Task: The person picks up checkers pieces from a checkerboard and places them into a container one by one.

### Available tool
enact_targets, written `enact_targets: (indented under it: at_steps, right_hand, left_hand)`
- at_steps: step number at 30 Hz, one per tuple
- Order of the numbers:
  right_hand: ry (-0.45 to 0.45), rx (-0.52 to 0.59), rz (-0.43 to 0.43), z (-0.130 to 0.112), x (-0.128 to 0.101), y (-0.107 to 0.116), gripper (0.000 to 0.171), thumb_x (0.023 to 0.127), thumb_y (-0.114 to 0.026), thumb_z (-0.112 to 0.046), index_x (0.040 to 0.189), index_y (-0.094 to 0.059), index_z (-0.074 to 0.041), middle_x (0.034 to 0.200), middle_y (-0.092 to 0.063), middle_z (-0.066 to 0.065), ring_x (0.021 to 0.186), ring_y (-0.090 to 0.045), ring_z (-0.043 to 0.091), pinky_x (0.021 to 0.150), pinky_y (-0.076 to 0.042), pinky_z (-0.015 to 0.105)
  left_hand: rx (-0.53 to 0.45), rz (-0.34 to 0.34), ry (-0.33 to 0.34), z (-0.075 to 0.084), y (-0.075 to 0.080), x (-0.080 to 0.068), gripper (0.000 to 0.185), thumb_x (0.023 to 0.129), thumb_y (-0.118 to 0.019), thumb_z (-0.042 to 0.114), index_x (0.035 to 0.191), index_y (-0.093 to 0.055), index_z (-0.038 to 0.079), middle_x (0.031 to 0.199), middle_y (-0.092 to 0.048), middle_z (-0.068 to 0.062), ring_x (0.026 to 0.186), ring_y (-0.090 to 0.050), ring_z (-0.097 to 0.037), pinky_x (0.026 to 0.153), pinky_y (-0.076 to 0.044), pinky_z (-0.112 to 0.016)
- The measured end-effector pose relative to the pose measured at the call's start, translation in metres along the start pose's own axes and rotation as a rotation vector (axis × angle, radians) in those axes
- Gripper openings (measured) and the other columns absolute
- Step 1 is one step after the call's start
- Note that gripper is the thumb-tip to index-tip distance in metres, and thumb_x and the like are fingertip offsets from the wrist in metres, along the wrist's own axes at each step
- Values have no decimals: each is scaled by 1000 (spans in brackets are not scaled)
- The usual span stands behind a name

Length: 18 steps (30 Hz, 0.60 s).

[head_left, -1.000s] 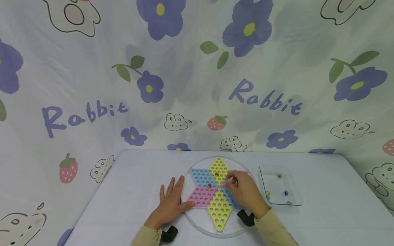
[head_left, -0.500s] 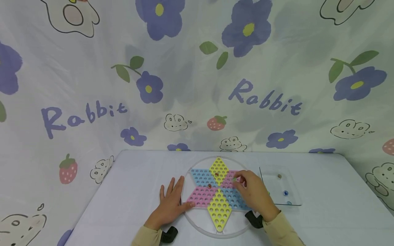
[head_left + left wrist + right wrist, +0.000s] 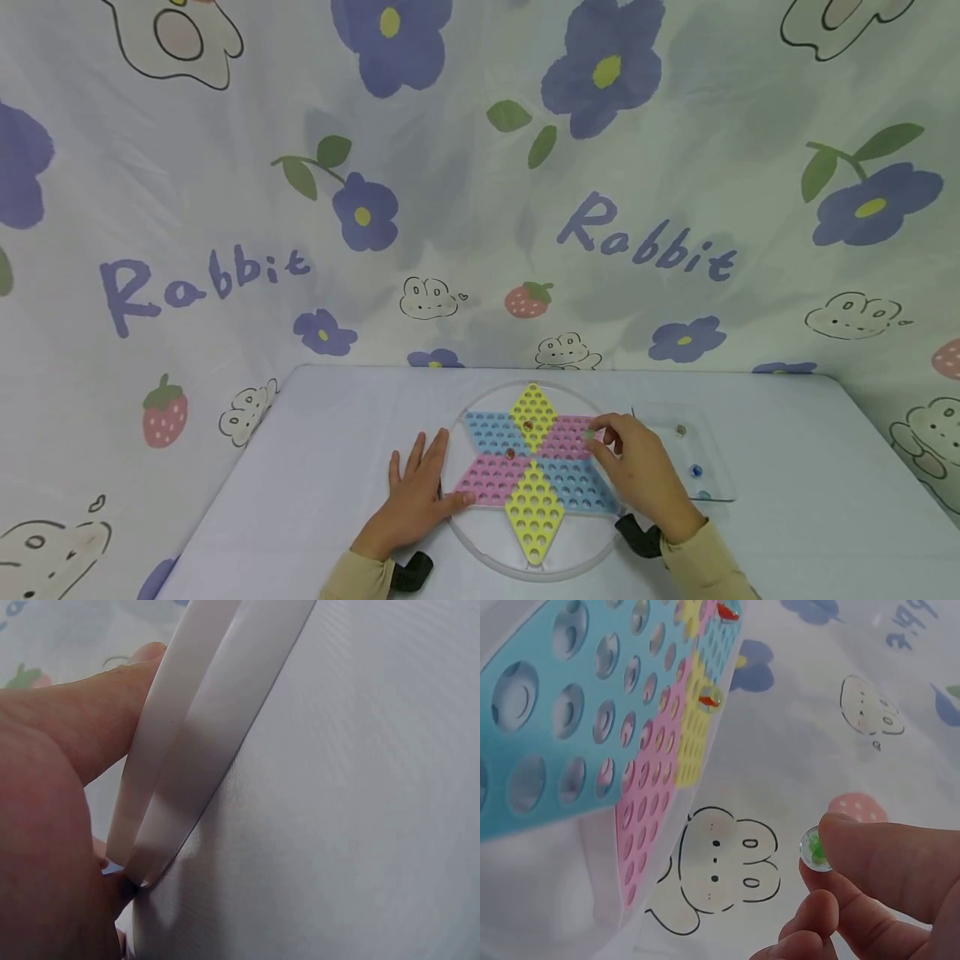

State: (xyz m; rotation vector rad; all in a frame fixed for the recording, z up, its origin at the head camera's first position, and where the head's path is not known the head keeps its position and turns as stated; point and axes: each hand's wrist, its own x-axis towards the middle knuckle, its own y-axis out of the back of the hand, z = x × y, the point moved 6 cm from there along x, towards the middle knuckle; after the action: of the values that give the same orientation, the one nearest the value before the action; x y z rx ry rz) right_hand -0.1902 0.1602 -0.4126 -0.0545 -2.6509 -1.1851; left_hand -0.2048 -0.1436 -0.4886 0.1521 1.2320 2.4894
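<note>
A round Chinese checkers board (image 3: 534, 508), with a star of yellow, pink and blue holed sections, lies on the table. Two clear marbles with red inside sit in its holes: one marble (image 3: 528, 426) in the upper yellow section, another marble (image 3: 511, 453) near the middle. My right hand (image 3: 641, 471) pinches a clear marble with a green core (image 3: 814, 849) between thumb and finger, over the right end of the pink section. With fingers spread, my left hand (image 3: 412, 502) rests at the board's left edge. Its thumb (image 3: 112, 705) lies across the white rim.
Right of the board is a clear square tray (image 3: 712, 499). In it are a blue marble (image 3: 697, 471), a brownish marble (image 3: 681, 430) and a pale one at the front edge; my right hand hides its left side. A patterned cloth (image 3: 480, 208) hangs behind the table.
My right hand has moved right across the pink section, from near the board's middle toward the tray, with the green marble in its fingertips. My left hand has stayed where it was.
</note>
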Motion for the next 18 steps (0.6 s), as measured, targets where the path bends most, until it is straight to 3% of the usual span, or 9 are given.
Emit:
enact_targets:
  at_steps: [18]
  right_hand:
    - [-25,-20,55,18,-9,25,16,95,-70,-13,109,-70,-4,82,-52,-2,72,-44,13,60,-38,27]
  left_hand:
    - [-5,2,2,1,1,0,101,92,-66,53,160,-15,-2,165,-19,-19,152,0,-44,112,15,-66]
